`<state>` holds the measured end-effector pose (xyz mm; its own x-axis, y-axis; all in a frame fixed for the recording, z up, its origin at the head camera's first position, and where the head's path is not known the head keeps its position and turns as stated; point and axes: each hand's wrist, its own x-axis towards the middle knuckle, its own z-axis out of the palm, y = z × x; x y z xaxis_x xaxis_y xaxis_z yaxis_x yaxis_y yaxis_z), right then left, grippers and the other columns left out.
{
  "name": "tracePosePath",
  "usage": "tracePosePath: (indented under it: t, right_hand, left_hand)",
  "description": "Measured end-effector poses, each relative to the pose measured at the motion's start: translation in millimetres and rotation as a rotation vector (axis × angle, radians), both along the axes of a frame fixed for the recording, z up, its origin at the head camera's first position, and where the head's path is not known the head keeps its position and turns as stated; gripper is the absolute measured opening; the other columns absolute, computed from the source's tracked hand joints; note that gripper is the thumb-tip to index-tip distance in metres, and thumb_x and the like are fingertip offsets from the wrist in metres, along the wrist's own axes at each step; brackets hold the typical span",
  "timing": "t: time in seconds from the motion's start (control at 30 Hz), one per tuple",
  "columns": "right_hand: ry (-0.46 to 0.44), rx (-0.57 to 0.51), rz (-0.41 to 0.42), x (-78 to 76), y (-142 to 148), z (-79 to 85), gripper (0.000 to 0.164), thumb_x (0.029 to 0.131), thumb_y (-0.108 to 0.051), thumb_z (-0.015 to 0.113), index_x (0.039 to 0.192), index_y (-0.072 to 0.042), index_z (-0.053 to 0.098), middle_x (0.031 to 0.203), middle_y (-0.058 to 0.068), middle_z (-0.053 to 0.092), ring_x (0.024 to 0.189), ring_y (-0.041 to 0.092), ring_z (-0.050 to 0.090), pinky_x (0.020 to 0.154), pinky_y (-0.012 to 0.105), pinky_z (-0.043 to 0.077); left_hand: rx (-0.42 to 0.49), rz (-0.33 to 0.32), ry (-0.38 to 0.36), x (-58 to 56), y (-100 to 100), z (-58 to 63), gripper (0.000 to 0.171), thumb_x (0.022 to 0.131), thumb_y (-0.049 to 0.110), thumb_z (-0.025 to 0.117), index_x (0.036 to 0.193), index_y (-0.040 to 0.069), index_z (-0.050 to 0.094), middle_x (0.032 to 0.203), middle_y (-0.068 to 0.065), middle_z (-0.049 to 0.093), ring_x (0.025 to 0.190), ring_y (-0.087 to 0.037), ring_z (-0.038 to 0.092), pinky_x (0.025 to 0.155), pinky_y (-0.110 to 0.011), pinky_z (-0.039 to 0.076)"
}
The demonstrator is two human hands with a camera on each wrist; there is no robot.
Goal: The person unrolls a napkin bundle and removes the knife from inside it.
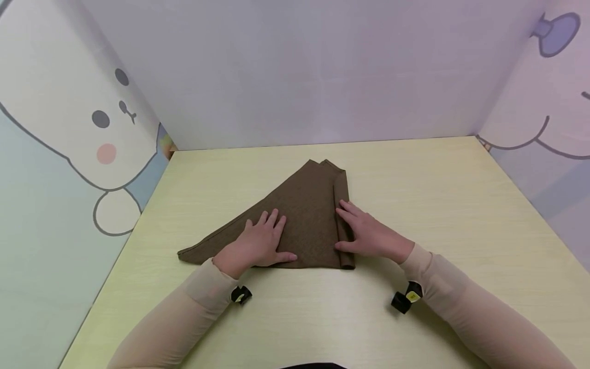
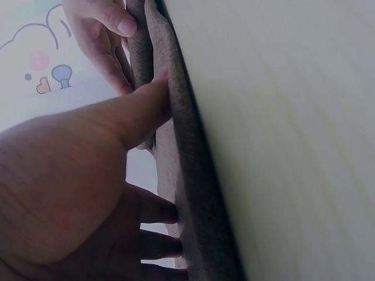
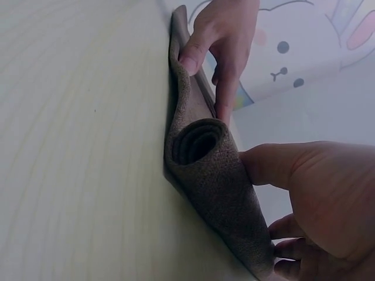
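Cloth [image 1: 309,205] lies partly hidden under the left hand [image 1: 259,242].

Brown cloth [image 1: 311,220] appears matt, slightly rough; tabletop [image 1: 424,184] shows smooth, pale wood grain; sleeves [image 1: 180,318] are matt fabric.

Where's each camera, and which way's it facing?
Head: on the head, facing forward and down at brown cloth; left hand, right hand, sleeved forearms show.
Left wrist: worn there, facing the cloth's edge; left hand close, right hand beyond.
Right wrist: worn there, facing the roll; right hand close, left hand beyond.
Wrist views share cloth and both hands.
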<state>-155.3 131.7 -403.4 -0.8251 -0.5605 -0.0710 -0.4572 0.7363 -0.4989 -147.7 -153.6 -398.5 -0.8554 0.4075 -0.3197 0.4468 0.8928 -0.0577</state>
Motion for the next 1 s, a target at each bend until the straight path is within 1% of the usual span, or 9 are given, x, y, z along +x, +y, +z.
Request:
tracePosePath:
  t: [0.23, 0.67, 0.87, 1.0]
  right_hand:
    - [-0.011, -0.009, -0.002, 0.5, 1.6, 0.7, 0.087, 0.087, -0.037, 0.071, 0.150, 0.003, 0.026, 0.158, 0.019, 0.012, 0.143, 0.037, 0.017, 0.109, 0.050, 0.028]
    - [-0.019, -0.009, 0.004, 1.8, 2.7, 0.5, 0.089, 0.087, -0.037, 0.071, 0.150, 0.003, 0.024, 0.158, 0.019, 0.012, 0.144, 0.036, 0.017, 0.109, 0.050, 0.028]
    - [-0.023, -0.018, 0.000, 0.6, 5.3, 1.8, 0.089, 0.087, -0.036, 0.072, 0.151, 0.003, 0.023, 0.158, 0.019, 0.012, 0.144, 0.037, 0.016, 0.109, 0.050, 0.027]
    - [-0.033, -0.025, -0.001, 0.6, 6.6, 2.7, 0.089, 0.087, -0.035, 0.072, 0.151, 0.003, 0.023, 0.158, 0.019, 0.011, 0.144, 0.036, 0.015, 0.109, 0.050, 0.027]
  left_hand:
    - [-0.009, 0.003, 0.005, 0.9, -0.2, -0.3, 0.103, 0.082, 0.079, 0.043, 0.154, 0.009, 0.020, 0.159, -0.017, 0.014, 0.143, -0.039, 0.017, 0.102, -0.063, 0.028]
    - [-0.009, 0.001, 0.015, 4.8, -2.0, -0.4, 0.102, 0.082, 0.078, 0.043, 0.154, 0.008, 0.022, 0.158, -0.018, 0.015, 0.143, -0.038, 0.018, 0.101, -0.064, 0.029]
    - [-0.012, 0.002, 0.017, 4.3, 0.1, 2.7, 0.102, 0.083, 0.078, 0.044, 0.154, 0.008, 0.022, 0.158, -0.018, 0.015, 0.143, -0.038, 0.018, 0.101, -0.064, 0.029]
    - [-0.018, 0.000, 0.014, 3.6, 0.7, 2.5, 0.102, 0.083, 0.078, 0.044, 0.154, 0.008, 0.022, 0.158, -0.018, 0.015, 0.143, -0.038, 0.018, 0.101, -0.064, 0.029]
